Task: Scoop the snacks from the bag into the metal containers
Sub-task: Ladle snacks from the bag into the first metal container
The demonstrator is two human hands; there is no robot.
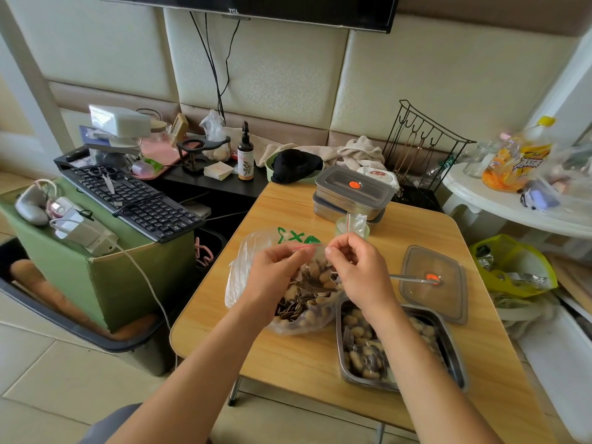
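Spill risk: left hand (275, 272) and right hand (360, 270), each grip pinching mouth of clear plastic bag (238, 270) of peanuts and seeds. Uneven tug could tip them onto tan wooden surface (288, 357) — part-filled open rectangular metal container (455, 360) sits just below right grip.

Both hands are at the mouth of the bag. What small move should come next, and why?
Probably pull the mouth of the bag wider. The left hand and right hand both pinch its rim, many snacks lie inside, and the metal utensil rests on the lid beside the open container.

Television (250, 8) cut off above — metal container (448, 344) half hidden by forearm (416, 363).
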